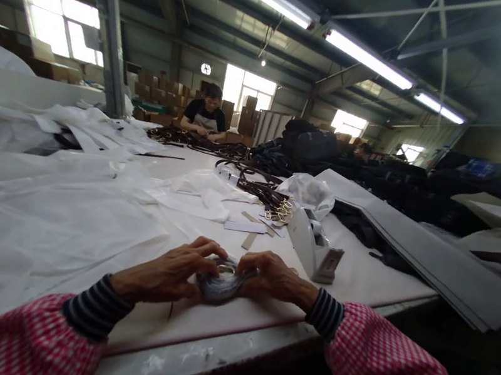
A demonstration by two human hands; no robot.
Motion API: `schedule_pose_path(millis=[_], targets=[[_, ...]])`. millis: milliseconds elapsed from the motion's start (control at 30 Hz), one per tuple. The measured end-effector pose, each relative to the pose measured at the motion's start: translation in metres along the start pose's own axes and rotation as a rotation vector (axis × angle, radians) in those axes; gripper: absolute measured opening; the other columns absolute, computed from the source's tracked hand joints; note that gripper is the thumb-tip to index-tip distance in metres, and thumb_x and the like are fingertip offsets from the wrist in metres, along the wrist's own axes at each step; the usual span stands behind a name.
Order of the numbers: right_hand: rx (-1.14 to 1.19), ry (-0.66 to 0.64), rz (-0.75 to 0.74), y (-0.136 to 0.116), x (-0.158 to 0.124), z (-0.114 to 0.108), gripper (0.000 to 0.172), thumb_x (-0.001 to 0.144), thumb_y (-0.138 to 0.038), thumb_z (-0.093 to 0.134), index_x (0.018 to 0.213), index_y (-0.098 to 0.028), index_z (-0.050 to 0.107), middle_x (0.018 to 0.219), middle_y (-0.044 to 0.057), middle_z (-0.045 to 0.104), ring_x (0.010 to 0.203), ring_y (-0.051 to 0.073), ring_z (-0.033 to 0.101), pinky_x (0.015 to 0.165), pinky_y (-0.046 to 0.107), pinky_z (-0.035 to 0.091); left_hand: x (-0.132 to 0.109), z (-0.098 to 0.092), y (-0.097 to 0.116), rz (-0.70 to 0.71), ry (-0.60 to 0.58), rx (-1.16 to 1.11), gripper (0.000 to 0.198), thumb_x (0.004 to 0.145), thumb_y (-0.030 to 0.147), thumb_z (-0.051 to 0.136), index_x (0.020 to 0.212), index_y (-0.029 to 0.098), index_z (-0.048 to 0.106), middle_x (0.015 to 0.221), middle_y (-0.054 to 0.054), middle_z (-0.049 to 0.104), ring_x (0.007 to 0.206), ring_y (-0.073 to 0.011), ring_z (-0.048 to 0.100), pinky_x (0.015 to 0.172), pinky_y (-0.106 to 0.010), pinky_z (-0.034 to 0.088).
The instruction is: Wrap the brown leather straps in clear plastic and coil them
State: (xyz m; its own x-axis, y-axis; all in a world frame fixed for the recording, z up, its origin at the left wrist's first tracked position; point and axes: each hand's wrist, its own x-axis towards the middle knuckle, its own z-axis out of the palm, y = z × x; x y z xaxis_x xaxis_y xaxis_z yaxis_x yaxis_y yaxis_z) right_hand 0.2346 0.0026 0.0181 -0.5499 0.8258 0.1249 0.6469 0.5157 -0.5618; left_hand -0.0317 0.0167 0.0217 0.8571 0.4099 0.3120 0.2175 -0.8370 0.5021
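Observation:
A rounded, plastic-wrapped coil [219,289] lies between my hands near the table's front edge. It looks dark through the shiny clear wrapping, and a bit of pale metal shows at its top. My left hand [171,269] grips its left side, thumb low and fingers bent over the top. From the right, my right hand [273,276] closes on the other side with curled fingers. What exactly is inside the wrapping I cannot make out. Just beyond my right hand stands a white tape dispenser [310,244].
Dark straps [255,183] with gold-coloured clasps [281,210] lie beyond the paper strips [245,227]. White plastic sheets [84,218] cover the left side. Long grey boards [395,236] and black bags [313,150] occupy the right. A co-worker [205,114] is across the table.

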Motion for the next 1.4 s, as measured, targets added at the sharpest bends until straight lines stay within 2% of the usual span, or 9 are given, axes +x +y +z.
schedule_pose_path(millis=[167, 333, 433, 567, 733, 967, 1067, 1167, 1400], targets=[[-0.051, 0.218, 0.051, -0.011, -0.01, 0.023, 0.016, 0.076, -0.019, 0.086, 0.086, -0.02, 0.073, 0.073, -0.004, 0.066, 0.067, 0.014, 0.058, 0.062, 0.023, 0.035, 0.017, 0.015, 0.006, -0.153, 0.02, 0.332, 0.013, 0.094, 0.034, 0.067, 0.102, 0.023, 0.068, 0.115, -0.006, 0.065, 0.108, -0.0269, 0.052, 0.089, -0.042, 0.037], [-0.068, -0.065, -0.04, -0.007, -0.007, -0.01, 0.032, 0.082, -0.017, 0.08, 0.112, -0.026, 0.074, 0.093, -0.001, 0.073, 0.08, 0.016, 0.064, 0.071, 0.023, 0.041, 0.024, 0.019, 0.006, -0.123, -0.025, 0.236, 0.005, 0.094, 0.025, 0.066, 0.09, 0.022, 0.066, 0.104, -0.001, 0.068, 0.1, -0.022, 0.055, 0.085, -0.037, 0.033], [-0.174, -0.098, -0.129, -0.001, 0.0, -0.025, 0.037, 0.083, -0.021, 0.082, 0.118, -0.029, 0.074, 0.101, 0.0, 0.073, 0.083, 0.016, 0.064, 0.073, 0.023, 0.04, 0.02, 0.01, 0.003, -0.091, -0.055, 0.207, 0.004, 0.093, 0.019, 0.065, 0.09, 0.022, 0.066, 0.106, -0.001, 0.068, 0.103, -0.0221, 0.056, 0.09, -0.037, 0.033], [-0.166, -0.02, -0.151, 0.002, 0.009, -0.007, 0.025, 0.08, -0.023, 0.085, 0.104, -0.023, 0.077, 0.088, -0.001, 0.071, 0.075, 0.014, 0.062, 0.067, 0.022, 0.038, 0.01, 0.0, -0.006, -0.048, -0.018, 0.12, 0.009, 0.095, 0.018, 0.06, 0.1, 0.023, 0.066, 0.112, -0.003, 0.068, 0.106, -0.022, 0.057, 0.095, -0.035, 0.035], [-0.202, 0.167, -0.104, -0.007, 0.013, 0.027, 0.013, 0.082, -0.021, 0.082, 0.09, -0.02, 0.073, 0.081, -0.001, 0.07, 0.072, 0.015, 0.062, 0.065, 0.023, 0.036, 0.008, 0.009, -0.01, -0.125, 0.068, 0.133, 0.027, 0.095, 0.041, 0.065, 0.114, 0.023, 0.062, 0.115, -0.006, 0.065, 0.108, -0.0252, 0.054, 0.092, -0.036, 0.043], [-0.269, 0.082, -0.057, -0.005, 0.009, 0.006, 0.033, 0.083, -0.035, 0.084, 0.11, -0.023, 0.069, 0.092, 0.0, 0.07, 0.079, 0.017, 0.064, 0.069, 0.024, 0.039, 0.01, 0.023, -0.009, -0.087, 0.152, 0.146, 0.009, 0.093, 0.03, 0.059, 0.095, 0.022, 0.063, 0.098, -0.004, 0.066, 0.097, -0.023, 0.055, 0.094, -0.037, 0.044], [-0.339, 0.044, -0.139, 0.0, 0.011, -0.001, 0.022, 0.088, -0.031, 0.08, 0.106, -0.023, 0.069, 0.097, 0.0, 0.069, 0.08, 0.015, 0.063, 0.07, 0.023, 0.039, 0.009, 0.016, -0.01, -0.114, 0.13, 0.142, 0.006, 0.091, 0.027, 0.059, 0.092, 0.023, 0.063, 0.098, -0.003, 0.066, 0.096, -0.023, 0.056, 0.096, -0.038, 0.043], [-0.41, 0.069, -0.2, 0.002, 0.013, 0.005, 0.01, 0.092, -0.022, 0.075, 0.101, -0.022, 0.07, 0.096, 0.0, 0.066, 0.081, 0.014, 0.062, 0.069, 0.023, 0.039, 0.011, 0.013, -0.01, -0.13, 0.102, 0.171, 0.007, 0.092, 0.029, 0.059, 0.095, 0.024, 0.062, 0.102, -0.003, 0.067, 0.098, -0.0239, 0.056, 0.094, -0.038, 0.044], [-0.369, 0.207, -0.145, -0.003, 0.006, 0.027, 0.013, 0.09, -0.025, 0.078, 0.099, -0.02, 0.07, 0.095, 0.002, 0.067, 0.089, 0.017, 0.063, 0.073, 0.023, 0.043, 0.024, 0.037, 0.001, -0.272, 0.083, 0.437, 0.007, 0.094, 0.024, 0.061, 0.101, 0.022, 0.063, 0.111, -0.007, 0.069, 0.106, -0.0284, 0.056, 0.089, -0.042, 0.042]])
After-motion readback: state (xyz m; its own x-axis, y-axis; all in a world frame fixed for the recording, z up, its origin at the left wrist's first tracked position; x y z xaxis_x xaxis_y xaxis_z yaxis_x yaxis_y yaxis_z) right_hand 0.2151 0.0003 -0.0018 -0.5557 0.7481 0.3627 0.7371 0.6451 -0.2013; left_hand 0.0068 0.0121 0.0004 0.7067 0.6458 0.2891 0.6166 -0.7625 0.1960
